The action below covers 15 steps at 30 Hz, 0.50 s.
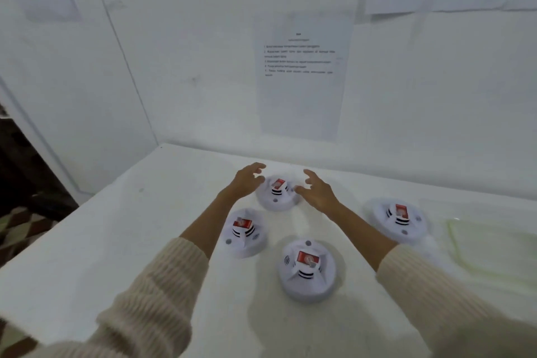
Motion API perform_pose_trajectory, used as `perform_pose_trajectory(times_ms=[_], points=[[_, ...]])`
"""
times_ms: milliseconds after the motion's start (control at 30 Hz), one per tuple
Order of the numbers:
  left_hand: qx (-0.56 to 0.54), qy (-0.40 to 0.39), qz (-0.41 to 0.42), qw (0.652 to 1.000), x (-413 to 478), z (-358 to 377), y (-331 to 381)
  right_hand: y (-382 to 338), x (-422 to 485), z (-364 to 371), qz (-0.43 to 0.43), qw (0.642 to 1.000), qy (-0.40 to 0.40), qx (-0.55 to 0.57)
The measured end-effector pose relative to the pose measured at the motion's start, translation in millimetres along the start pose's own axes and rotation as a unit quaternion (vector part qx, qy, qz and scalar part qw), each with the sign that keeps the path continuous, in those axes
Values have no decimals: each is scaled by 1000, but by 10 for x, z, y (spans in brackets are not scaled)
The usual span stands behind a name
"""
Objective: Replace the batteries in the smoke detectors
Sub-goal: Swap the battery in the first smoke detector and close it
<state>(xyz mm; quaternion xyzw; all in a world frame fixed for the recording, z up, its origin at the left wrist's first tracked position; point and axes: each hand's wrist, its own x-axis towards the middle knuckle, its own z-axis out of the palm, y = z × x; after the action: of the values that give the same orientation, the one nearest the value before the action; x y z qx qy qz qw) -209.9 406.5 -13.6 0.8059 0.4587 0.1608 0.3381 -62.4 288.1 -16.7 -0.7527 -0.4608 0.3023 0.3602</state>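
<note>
Smoke detector (pixel 278 197), 12 o'clock on desk (pixel 116 241): likely light, rigid plastic; grip by rim. Left hand (pixel 245 182) at its 9, right hand (pixel 318 193) at its 3, both spread wide, empty.

Four smoke detectors lie on the table (pixel 116 241), which stands in a corner of the wall (pixel 203 67). The far detector (pixel 277 195) sits nearest the wall, between the hands: left hand (pixel 247 182) just left of it, right hand (pixel 318 193) just right. The left detector (pixel 244 234) and the near detector (pixel 306 270) lie before it, and the right detector (pixel 399 221) well apart to the right. A printed sheet (pixel 300 75) hangs on the wall behind.
</note>
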Motion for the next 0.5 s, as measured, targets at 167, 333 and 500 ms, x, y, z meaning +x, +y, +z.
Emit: perform_pose_trajectory(times_ms=[167, 333, 500], points=[[-3, -63, -2, 998, 96, 82, -88, 52, 89, 96, 17, 999, -17, -44], [-13, -39, 9, 999, 136, 144, -112, 130, 136, 171, 0, 997, -12, -71], [-3, -25, 19, 999, 126, 177, -85, 151, 127, 205, -6, 998, -9, -57]])
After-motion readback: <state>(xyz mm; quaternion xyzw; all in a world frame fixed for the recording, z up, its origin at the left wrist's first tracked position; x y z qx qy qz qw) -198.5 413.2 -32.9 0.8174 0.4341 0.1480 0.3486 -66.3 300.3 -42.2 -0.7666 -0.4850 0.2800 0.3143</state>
